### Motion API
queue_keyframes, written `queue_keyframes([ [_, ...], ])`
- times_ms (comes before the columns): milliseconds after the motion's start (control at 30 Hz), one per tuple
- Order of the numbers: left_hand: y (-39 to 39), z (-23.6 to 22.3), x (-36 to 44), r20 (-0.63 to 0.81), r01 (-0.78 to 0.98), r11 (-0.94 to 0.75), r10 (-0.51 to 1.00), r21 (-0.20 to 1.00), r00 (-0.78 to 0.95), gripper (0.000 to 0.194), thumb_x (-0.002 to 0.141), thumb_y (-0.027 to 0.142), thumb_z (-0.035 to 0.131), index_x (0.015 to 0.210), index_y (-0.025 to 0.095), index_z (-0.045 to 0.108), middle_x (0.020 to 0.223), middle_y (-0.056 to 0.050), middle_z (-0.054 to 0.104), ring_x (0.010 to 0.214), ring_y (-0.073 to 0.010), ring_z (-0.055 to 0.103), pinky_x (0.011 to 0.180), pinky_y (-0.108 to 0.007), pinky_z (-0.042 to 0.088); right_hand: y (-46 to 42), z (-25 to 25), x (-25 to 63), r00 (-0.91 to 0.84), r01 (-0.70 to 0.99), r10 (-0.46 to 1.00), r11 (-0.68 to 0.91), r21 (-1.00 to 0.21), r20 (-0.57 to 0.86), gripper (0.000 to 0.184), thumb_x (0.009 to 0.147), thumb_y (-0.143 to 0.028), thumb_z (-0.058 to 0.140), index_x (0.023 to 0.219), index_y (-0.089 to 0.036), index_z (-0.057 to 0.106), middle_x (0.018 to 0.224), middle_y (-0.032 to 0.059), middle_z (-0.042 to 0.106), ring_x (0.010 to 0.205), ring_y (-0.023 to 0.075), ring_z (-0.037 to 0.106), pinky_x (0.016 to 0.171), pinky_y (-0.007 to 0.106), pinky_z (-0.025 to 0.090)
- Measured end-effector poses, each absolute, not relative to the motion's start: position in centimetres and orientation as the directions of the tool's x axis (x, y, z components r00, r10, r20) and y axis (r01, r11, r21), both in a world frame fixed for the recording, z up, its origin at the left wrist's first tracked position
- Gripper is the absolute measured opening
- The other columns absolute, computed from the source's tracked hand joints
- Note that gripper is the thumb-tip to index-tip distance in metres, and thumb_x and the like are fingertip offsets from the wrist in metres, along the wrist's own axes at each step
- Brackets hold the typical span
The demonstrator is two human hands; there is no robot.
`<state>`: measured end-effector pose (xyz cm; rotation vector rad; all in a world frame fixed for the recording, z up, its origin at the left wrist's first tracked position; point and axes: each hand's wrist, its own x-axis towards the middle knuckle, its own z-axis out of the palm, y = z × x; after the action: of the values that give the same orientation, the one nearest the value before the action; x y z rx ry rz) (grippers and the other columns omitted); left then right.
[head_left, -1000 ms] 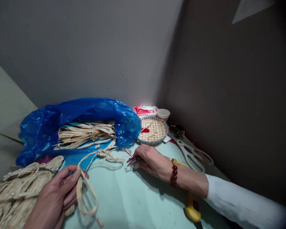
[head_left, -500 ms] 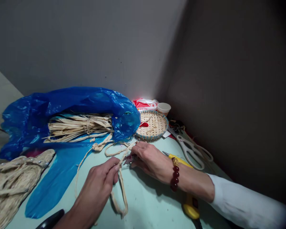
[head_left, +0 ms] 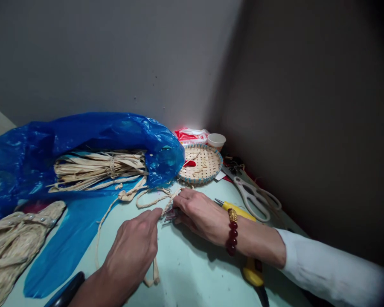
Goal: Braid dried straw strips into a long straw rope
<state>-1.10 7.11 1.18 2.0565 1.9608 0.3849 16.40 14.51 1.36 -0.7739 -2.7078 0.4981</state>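
My left hand (head_left: 132, 251) lies near the middle of the pale green table (head_left: 195, 277), fingers closed on a braided straw cord (head_left: 128, 196) that loops under the palm and runs back toward the blue bag. My right hand (head_left: 200, 211), with a dark red bead bracelet (head_left: 232, 238) on the wrist, meets it fingertip to fingertip and pinches a small dark clip-like thing (head_left: 171, 214) at the cord. What that small thing is I cannot make out.
A blue plastic bag (head_left: 83, 145) holds a tied bundle of straw strips (head_left: 99, 170). A woven straw piece (head_left: 13, 243) lies far left. Behind the hands are a round woven tray (head_left: 201, 164), a paper cup (head_left: 216, 140), white scissors (head_left: 252, 194) and a yellow-handled tool (head_left: 249, 268).
My left hand has moved from the left woven piece to the right, carrying the cord up to my right hand. My right hand stayed nearly in place.
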Motion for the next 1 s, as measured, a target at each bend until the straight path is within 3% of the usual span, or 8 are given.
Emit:
queue_keyframes([
  [133,7.1,0.5,-1.4,0.016,0.921,-0.092,0.995,0.379,0.093,0.043,0.088,0.019,0.029,0.115,0.016,0.062,0.111,-0.011,0.072,0.099,-0.0257,0.068,0.087,-0.04,0.052,14.4,1.3,16.5,-0.807,0.469,0.565,0.789,-0.398,0.169,0.003,0.083,-0.01,0.057,0.084,-0.013,0.056,0.084,0.0077,0.061,0.077,0.0162,0.053,0.067,0.024,0.041],
  [367,6.6,0.2,-1.9,0.105,0.921,-0.185,0.982,0.343,0.158,0.046,0.086,0.015,0.031,0.121,0.017,0.06,0.116,-0.01,0.071,0.102,-0.0235,0.068,0.088,-0.038,0.053,14.7,1.0,16.7,-0.781,0.497,0.603,0.757,-0.423,0.161,0.007,0.08,-0.007,0.06,0.085,-0.011,0.058,0.082,0.0067,0.061,0.074,0.0151,0.052,0.066,0.024,0.04],
  [500,6.7,0.2,-2.0,0.005,0.948,-0.159,0.986,0.275,0.164,0.047,0.087,0.016,0.03,0.128,0.018,0.055,0.118,-0.01,0.069,0.104,-0.0262,0.066,0.09,-0.043,0.051,14.8,1.0,16.4,-0.796,0.485,0.588,0.763,-0.428,0.146,0.008,0.079,-0.004,0.059,0.085,-0.01,0.059,0.083,0.0077,0.062,0.075,0.0154,0.053,0.067,0.025,0.041],
  [633,6.8,0.5,-1.6,-0.192,0.986,-0.105,0.973,0.129,0.128,0.052,0.088,0.014,0.032,0.138,0.019,0.045,0.118,-0.012,0.067,0.101,-0.0274,0.067,0.087,-0.041,0.05,14.7,1.1,16.1,-0.799,0.502,0.591,0.76,-0.414,0.116,0.009,0.078,-0.003,0.058,0.083,-0.01,0.058,0.082,0.0081,0.061,0.074,0.0158,0.053,0.066,0.025,0.04],
  [800,6.8,1.1,-0.9,-0.329,0.989,-0.089,0.943,-0.12,0.045,0.056,0.089,0.011,0.03,0.143,0.023,0.037,0.104,-0.012,0.068,0.082,-0.0308,0.07,0.067,-0.041,0.051,14.6,1.2,15.9,-0.8,0.515,0.59,0.768,-0.381,0.111,0.008,0.077,-0.003,0.056,0.079,-0.011,0.057,0.079,0.0077,0.061,0.071,0.016,0.051,0.065,0.027,0.039],
  [1000,7.0,0.9,-1.0,-0.268,0.991,-0.086,0.962,-0.099,0.057,0.051,0.091,0.015,0.031,0.14,0.023,0.04,0.11,-0.011,0.066,0.091,-0.0288,0.068,0.072,-0.037,0.049,14.6,1.3,16.0,-0.808,0.496,0.569,0.797,-0.344,0.152,0.01,0.076,-0.003,0.054,0.078,-0.012,0.056,0.077,0.0071,0.059,0.069,0.015,0.049,0.061,0.027,0.035],
])
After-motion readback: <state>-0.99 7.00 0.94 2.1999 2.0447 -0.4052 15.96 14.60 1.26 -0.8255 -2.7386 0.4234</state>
